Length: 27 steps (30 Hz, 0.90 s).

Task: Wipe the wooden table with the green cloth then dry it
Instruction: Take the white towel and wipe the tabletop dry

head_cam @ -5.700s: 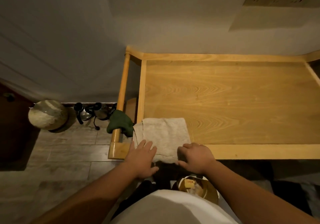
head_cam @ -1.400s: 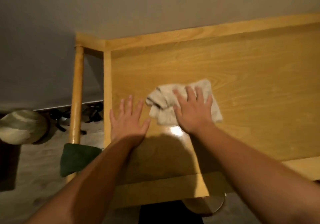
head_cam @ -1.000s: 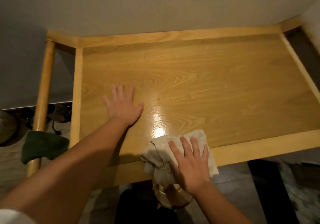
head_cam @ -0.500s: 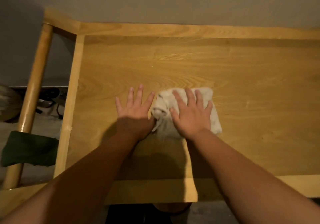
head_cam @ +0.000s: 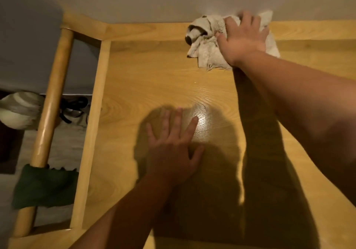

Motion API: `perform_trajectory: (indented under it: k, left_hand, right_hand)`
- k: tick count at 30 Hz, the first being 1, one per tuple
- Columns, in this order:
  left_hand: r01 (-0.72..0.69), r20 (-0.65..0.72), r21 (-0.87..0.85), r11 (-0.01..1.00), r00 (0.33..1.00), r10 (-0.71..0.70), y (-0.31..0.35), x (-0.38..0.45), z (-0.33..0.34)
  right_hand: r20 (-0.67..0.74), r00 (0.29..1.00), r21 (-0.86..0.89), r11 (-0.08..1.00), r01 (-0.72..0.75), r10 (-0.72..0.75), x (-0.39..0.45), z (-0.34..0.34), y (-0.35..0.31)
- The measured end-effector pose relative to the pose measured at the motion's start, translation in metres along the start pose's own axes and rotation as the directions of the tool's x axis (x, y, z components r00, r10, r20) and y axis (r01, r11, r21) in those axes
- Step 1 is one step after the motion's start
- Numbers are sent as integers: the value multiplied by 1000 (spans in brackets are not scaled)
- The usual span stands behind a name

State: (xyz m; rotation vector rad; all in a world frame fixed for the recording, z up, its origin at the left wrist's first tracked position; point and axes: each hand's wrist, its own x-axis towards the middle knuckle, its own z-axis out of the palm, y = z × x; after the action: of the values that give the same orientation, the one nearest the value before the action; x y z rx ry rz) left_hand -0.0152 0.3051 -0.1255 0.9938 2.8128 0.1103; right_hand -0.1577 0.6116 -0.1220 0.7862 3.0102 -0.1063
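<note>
Right hand (head_cam: 243, 40) presses beige cloth (head_cam: 207, 44) at table's (head_cam: 134, 79) far edge.

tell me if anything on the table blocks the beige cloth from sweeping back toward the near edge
Only the left hand, pressed flat mid-table, lies nearer than the beige cloth under the right hand. The rest of the wooden table shows nothing.

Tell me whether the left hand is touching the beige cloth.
Apart. The head view shows the left hand flat on the table, with bare wood between it and the beige cloth.
</note>
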Motion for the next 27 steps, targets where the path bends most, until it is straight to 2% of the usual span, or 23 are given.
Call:
perform_trajectory:
  k: [2,4,7,12,17,22,25,27]
  left_hand:
    - [5,24,-4,1000,1000,-5,1,1,-2]
    - [8,71,-5,1000,997,-8,2,0,-5]
    - [22,103,-43,999,995,-17,3,-1,-7]
    - [37,139,16,999,990,-39,4,2,-4]
    - [20,99,21,1000,995,-22,2,2,1]
    - [24,111,46,999,993,-29,4,-2,-9]
    - [102,125,-14,995,987,-99,20,7,-18]
    - [129,142,-61,990,983,-119,52,26,-25]
  right_hand:
    - [-5,1000,7,1000,6,-6,3,-1,0]
    - [49,999,22,1000,13,-14,-4,-7,2]
    - [69,996,26,999,47,-48,-44,-9,11]
    - [89,995,69,997,46,-52,-165,-8,30]
    - [143,990,91,996,-16,3,-295,-12,41]
    - [242,970,117,991,-66,36,-420,-16,46]
    - [297,952,75,992,-106,79,-472,-16,51]
    - [328,936,49,987,-150,126,-490,-15,51]
